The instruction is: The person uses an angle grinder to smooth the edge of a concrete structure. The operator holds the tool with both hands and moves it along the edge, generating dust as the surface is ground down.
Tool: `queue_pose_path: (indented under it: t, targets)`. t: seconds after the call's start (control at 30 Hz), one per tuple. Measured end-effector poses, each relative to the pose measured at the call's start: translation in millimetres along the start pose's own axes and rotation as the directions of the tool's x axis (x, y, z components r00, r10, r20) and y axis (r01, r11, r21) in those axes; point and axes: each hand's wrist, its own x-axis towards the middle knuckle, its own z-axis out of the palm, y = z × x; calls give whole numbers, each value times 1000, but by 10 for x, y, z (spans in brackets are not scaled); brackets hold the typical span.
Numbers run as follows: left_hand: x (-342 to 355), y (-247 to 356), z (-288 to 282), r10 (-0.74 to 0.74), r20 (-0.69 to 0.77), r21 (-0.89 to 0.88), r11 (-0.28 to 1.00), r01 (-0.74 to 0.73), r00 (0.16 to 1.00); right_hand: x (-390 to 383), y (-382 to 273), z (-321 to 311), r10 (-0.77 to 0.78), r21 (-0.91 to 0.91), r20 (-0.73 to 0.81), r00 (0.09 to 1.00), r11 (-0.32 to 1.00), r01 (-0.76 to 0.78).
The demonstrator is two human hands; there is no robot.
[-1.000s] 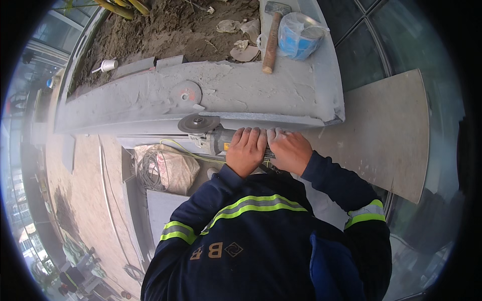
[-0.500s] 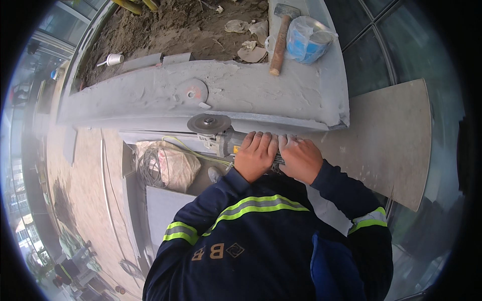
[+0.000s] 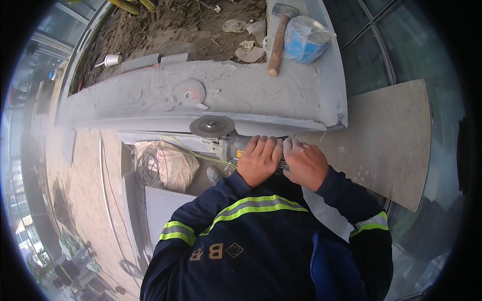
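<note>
Both my hands are wrapped round an angle grinder (image 3: 228, 146) held in front of my chest. My left hand (image 3: 258, 160) grips its body just behind the head. Beside it, my right hand (image 3: 305, 163) is closed on the rear part, most of which the fingers hide. The round cutting disc (image 3: 212, 127) lies close to the front edge of the dusty grey ledge (image 3: 251, 95); whether it touches the edge I cannot tell. On the ledge's top, just beyond the grinder, rests a loose worn disc (image 3: 190, 93) with a small chip next to it.
A hammer (image 3: 279, 42) and a bagged blue-and-white tin (image 3: 307, 42) stand at the ledge's right end. Soil (image 3: 186, 30) fills the planter behind. A pale sack (image 3: 173, 168) with coiled cable lies below. At right leans a large board (image 3: 381, 140).
The grinder and both hands have shifted slightly right and a little toward me. My grip on it looks the same.
</note>
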Motion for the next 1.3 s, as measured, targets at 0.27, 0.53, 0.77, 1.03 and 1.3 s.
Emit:
queue_pose_path:
  t: [0.27,0.53,0.77,1.03,1.3]
  targets:
    - [-57,-322,136,-24,13,31,999,24,1000,368,54,295,-35,-23,-20,999,999,35]
    - [26,54,18,16,-14,2,1000,-16,1000,-66,15,-26,28,2,19,999,1000,-28]
    - [-20,-136,118,-22,9,28,999,22,1000,181,55,131,-40,-16,-9,999,999,40]
    - [-25,-151,70,-4,26,10,1000,4,1000,164,23,95,-21,-7,7,1000,1000,21]
    - [41,32,51,-2,-1,-5,1000,2,1000,5,74,20,35,-34,73,997,999,-33]
